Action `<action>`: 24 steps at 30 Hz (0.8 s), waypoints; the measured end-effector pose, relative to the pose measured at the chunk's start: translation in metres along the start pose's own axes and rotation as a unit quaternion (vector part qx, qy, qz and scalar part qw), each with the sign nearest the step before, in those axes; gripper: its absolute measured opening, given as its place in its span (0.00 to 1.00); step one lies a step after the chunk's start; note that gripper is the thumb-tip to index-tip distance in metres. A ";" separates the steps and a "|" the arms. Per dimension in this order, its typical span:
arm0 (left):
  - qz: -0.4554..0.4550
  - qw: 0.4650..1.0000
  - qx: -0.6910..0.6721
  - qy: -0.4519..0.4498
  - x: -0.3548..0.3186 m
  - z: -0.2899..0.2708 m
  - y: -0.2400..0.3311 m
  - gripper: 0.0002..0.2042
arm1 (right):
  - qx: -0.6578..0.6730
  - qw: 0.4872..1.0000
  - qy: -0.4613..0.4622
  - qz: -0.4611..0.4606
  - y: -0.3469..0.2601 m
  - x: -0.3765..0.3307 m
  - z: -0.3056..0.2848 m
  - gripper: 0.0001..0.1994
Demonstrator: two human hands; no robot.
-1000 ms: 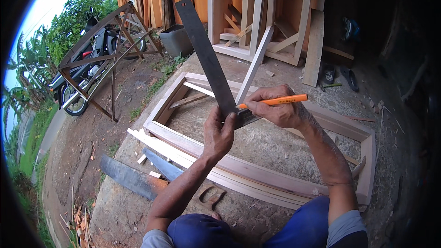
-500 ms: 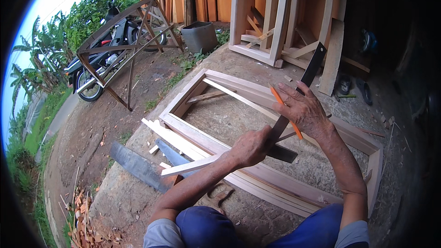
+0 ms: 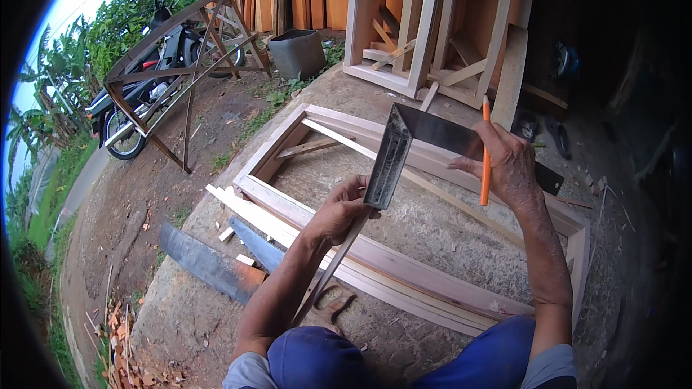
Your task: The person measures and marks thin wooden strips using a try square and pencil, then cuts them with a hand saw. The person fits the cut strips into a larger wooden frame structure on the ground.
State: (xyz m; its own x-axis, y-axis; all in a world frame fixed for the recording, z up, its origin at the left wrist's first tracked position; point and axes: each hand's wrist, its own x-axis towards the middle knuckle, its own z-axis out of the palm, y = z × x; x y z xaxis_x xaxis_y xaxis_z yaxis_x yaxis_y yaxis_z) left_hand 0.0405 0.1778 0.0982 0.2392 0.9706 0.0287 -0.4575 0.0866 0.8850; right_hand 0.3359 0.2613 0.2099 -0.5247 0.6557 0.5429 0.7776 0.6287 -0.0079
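Note:
My left hand pinches the dark metal stock of a try square together with a thin wooden strip. The strip slants down toward my lap, and its other end seems to show above the square's corner. From that corner the dark blade runs right, passing behind my right hand. An orange pencil stands nearly upright in my right hand's fingers. Whether those fingers also touch the blade I cannot tell. Below both hands a pale wooden frame lies on the ground.
Left of the frame lie a hand saw, a blue-grey blade and pale wood strips. Upright wooden frames stand at the back beside a grey bucket. A metal trestle and a motorcycle are far left.
The square has turned: its blade pointed up and away, and now points right with the stock upright. My left hand moved left along with the strip; the right hand turned the pencil nearly upright.

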 end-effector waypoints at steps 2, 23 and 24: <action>0.008 0.997 -0.077 0.027 -0.007 0.008 -0.004 0.15 | 0.110 0.990 -0.082 0.017 -0.015 -0.009 0.012 0.34; 0.001 0.927 -0.364 -0.093 -0.064 0.022 -0.041 0.54 | 0.250 0.942 -0.206 -0.084 -0.064 -0.046 0.079 0.29; 0.021 0.928 -0.359 -0.098 -0.066 0.022 -0.040 0.54 | 0.260 0.941 -0.204 -0.071 -0.064 -0.046 0.079 0.30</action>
State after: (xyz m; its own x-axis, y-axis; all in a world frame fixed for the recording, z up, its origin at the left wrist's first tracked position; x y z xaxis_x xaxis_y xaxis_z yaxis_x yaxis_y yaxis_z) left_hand 0.0622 0.1053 0.0710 0.3266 0.9231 0.2029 -0.9059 0.2444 0.3460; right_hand 0.2832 0.2237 0.1188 -0.7826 0.5888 0.2018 0.4710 0.7722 -0.4265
